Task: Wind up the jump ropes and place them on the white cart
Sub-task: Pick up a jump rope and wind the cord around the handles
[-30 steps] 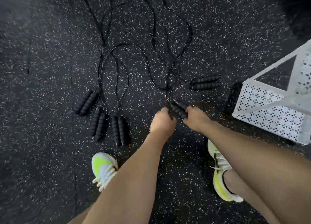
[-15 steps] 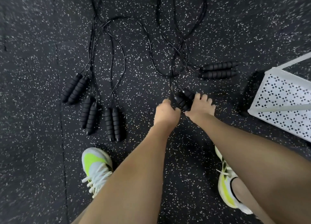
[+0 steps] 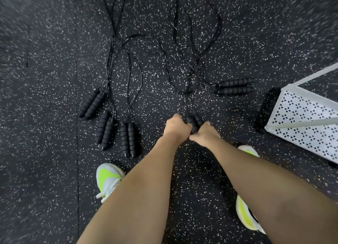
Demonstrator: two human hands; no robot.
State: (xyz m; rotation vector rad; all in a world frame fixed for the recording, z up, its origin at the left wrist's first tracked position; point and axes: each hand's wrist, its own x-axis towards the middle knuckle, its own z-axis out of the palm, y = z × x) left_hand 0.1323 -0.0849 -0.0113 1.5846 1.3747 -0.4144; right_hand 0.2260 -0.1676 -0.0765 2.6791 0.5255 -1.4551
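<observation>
Head view: at the centre of the frame, a person bends over a speckled black rubber floor with both hands closed round one pair of black foam jump-rope handles. The left hand curls its fingers against the left side of the pair; the right hand wraps the lower end, fingers tucked under and out of sight.

The cord of the held rope runs straight up the frame from the handles into a tangle of black loops at upper centre. Three more handle pairs lie side by side at centre left, and a fifth pair rests just right of the tangle. None of the ropes is wound yet.

The white cart, a perforated basket, stands at the right edge, apart from the ropes and holding none that can be seen. Two white and lime shoes flank the forearms at the bottom.

The risk lies in the tangle: the held cord crosses others there, so a hard pull would likely drag the neighbouring ropes along or tighten a knot. A loose loop near the feet could also snag a shoe.
</observation>
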